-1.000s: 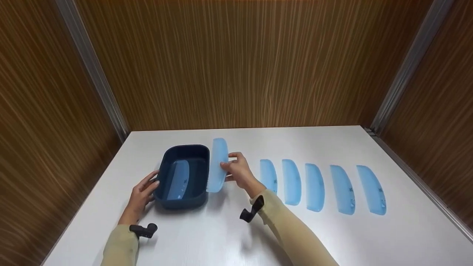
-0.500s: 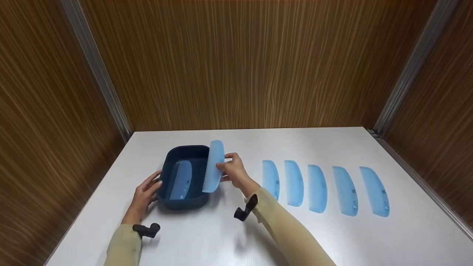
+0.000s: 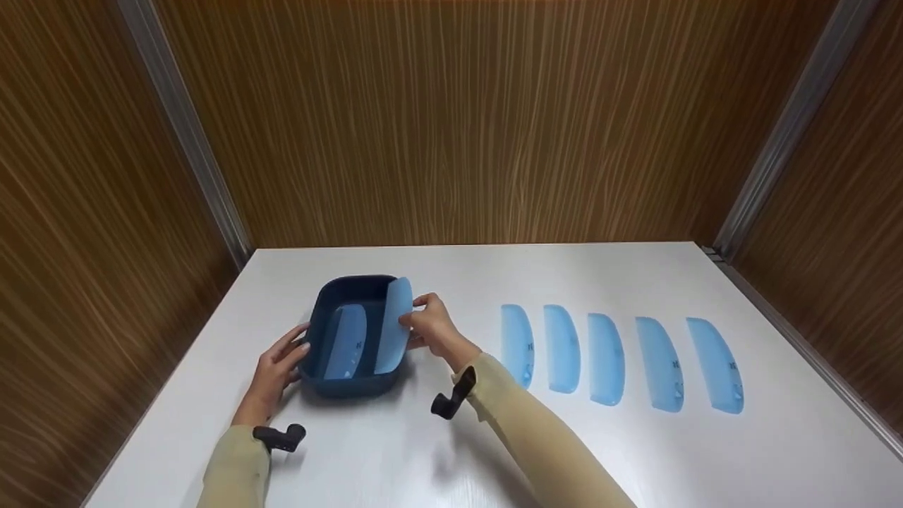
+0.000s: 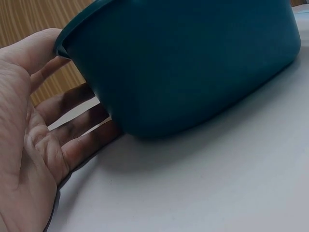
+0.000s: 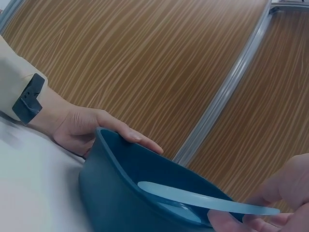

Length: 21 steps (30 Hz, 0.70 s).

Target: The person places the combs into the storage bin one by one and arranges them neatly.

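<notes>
Because the dark-blue tub (image 3: 344,388) looks like thin moulded plastic, it would probably be light enough to skid on the smooth white table (image 3: 360,458), so its rim seems a sensible hold: the left hand (image 3: 277,364), nearest the viewer, has its thumb over that rim and its other fingers fairly straight against the outer wall. Slightly farther off, the right hand (image 3: 435,330) is nearly closed, pinching a pale-blue comb (image 3: 391,340) by its curved back between thumb and fingers. I'd judge the comb light and fairly stiff (slick, too, going by its sheen), with any fine teeth along the straight edge likeliest to snap, so the back looks the right place to grip.

That comb is between the two hands, tilted over the tub's right side; whether it touches the rim, I cannot tell. Inside the tub, a second comb (image 3: 347,342) lies flat, touched by neither hand. Out to the right, apart from both hands, five more combs (image 3: 606,360) lie in a row. Behind everything stands a wood-grain panel (image 3: 465,127).
</notes>
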### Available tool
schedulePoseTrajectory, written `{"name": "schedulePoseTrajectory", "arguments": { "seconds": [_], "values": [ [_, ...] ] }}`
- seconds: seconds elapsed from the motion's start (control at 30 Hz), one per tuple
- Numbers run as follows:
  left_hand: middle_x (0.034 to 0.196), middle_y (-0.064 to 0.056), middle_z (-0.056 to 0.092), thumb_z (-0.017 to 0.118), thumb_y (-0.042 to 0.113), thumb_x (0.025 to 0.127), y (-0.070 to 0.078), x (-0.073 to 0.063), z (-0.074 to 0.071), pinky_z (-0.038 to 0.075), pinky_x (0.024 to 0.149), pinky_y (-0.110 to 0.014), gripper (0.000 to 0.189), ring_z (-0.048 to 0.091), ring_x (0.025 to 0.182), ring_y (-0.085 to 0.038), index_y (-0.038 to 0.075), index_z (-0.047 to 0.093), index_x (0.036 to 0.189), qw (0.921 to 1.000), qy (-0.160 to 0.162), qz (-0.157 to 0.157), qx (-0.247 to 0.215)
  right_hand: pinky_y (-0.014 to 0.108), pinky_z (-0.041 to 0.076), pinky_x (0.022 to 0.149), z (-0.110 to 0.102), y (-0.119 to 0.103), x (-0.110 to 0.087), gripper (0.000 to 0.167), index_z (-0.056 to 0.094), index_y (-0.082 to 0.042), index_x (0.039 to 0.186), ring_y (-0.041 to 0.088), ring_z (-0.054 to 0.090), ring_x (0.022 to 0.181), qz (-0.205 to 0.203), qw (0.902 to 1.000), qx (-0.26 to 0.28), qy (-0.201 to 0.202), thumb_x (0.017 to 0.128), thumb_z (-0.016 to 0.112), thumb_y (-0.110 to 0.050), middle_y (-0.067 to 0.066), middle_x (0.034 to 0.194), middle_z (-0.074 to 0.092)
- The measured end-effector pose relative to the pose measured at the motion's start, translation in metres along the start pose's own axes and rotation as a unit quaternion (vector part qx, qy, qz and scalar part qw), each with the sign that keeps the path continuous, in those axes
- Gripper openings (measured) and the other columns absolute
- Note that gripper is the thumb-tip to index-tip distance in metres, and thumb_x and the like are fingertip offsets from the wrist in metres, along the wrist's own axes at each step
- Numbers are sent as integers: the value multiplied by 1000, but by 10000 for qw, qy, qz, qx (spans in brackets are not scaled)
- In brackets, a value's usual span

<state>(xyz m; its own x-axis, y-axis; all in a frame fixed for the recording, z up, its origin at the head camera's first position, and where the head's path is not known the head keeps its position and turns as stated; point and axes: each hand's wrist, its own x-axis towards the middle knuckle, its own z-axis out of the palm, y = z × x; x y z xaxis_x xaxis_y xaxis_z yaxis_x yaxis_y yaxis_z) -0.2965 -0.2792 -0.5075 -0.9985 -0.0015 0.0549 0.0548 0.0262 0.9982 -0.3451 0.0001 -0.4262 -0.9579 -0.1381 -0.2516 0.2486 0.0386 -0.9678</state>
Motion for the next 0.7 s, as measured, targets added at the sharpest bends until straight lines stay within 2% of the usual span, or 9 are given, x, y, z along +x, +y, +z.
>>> {"name": "schedulePoseTrajectory", "arguments": {
  "seconds": [0.1, 0.33, 0.53, 0.7],
  "values": [
    [141, -13, 41, 59, 28, 92, 0, 0, 0, 46, 84, -34, 53, 43, 124, -28, 18, 41, 141, 10000, -45, 29, -35, 42, 53, 56, 2, -1, 1, 42, 39, -1, 115, 36, 64, 80, -5, 10000, -24, -19, 78, 59, 4, 25, 109, 49],
    [141, -10, 41, 60, 31, 91, -1, 2, 1, 46, 85, -34, 54, 43, 124, -25, 20, 41, 141, 10000, 3, -21, -43, 39, 53, 53, 8, -7, 3, 36, 39, 1, 109, 35, 65, 63, -45, 9989, -474, 12, 77, 56, 5, 23, 99, 50],
    [141, -9, 42, 59, 28, 92, -3, 2, 2, 46, 86, -35, 51, 42, 125, -23, 21, 42, 140, 10000, -9, -41, -89, 39, 52, 49, 17, -13, 2, 26, 41, 1, 96, 35, 63, 63, -228, 9946, -1013, 60, 74, 53, 8, 19, 94, 48],
    [140, -9, 43, 60, 29, 92, -2, 0, -1, 46, 86, -34, 52, 43, 124, -23, 21, 43, 140, 10000, -18, -25, -87, 37, 51, 47, 26, -12, 3, 25, 39, 0, 92, 33, 62, 59, -348, 9928, -1140, 79, 73, 52, 9, 18, 90, 47]
  ]
}}
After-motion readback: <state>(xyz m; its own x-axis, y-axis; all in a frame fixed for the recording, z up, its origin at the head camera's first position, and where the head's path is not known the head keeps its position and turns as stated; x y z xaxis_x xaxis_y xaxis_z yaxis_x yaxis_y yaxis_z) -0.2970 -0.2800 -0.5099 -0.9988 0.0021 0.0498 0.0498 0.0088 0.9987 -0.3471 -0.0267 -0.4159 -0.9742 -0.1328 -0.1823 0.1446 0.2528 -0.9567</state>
